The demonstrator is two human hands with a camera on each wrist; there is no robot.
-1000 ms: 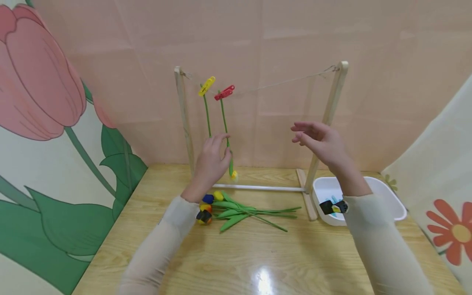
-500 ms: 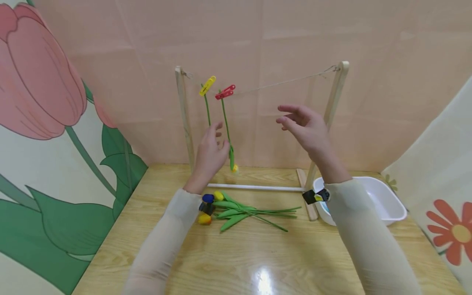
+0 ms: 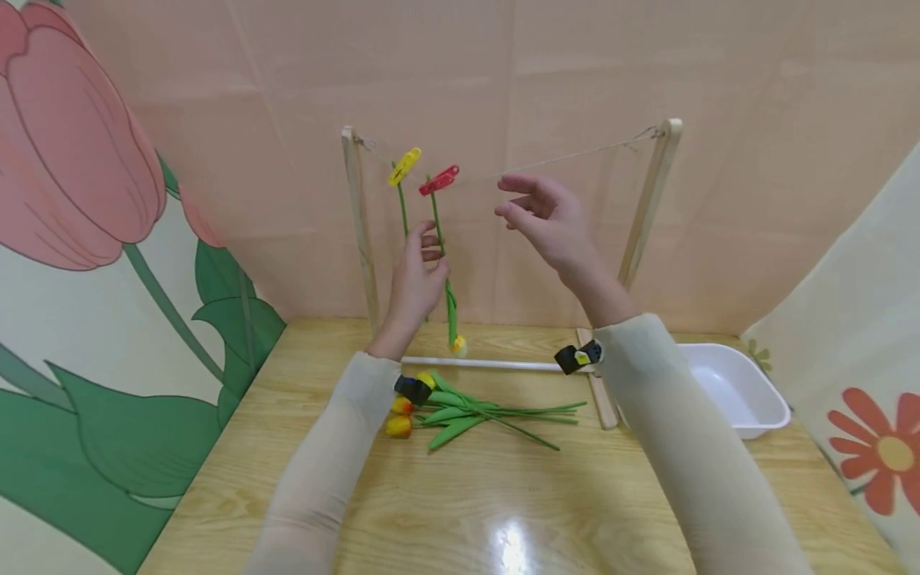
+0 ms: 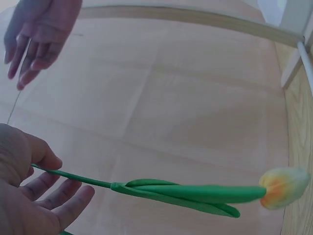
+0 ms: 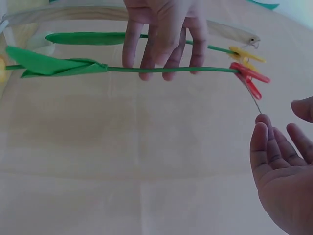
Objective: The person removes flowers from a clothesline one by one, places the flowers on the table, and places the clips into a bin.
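Note:
In the head view my left hand [image 3: 419, 279] is at the stem of a hanging tulip [image 3: 451, 311], its fingers relaxed. The stem passes between thumb and fingers in the left wrist view; I cannot tell whether they touch it. A red clothespin [image 3: 439, 180] clips this tulip upside down to a string [image 3: 596, 150]. To its left a yellow clothespin [image 3: 405, 167] holds another tulip, whose lower part is mostly hidden by my left hand. My right hand [image 3: 553, 220] is raised by the string with loosely bent fingers, holding nothing. The tulip's pale bloom [image 4: 283, 187] shows in the left wrist view.
Wooden posts [image 3: 652, 204] carry the string, with a white rod [image 3: 496, 364] low between them. Several tulips [image 3: 474, 409] lie on the wooden table [image 3: 446, 495]. A white basin [image 3: 751, 399] stands at the right, partly behind my right sleeve.
My right hand has moved left and up from near the right post toward the string's middle. My left hand has risen slightly along the hanging tulip's stem.

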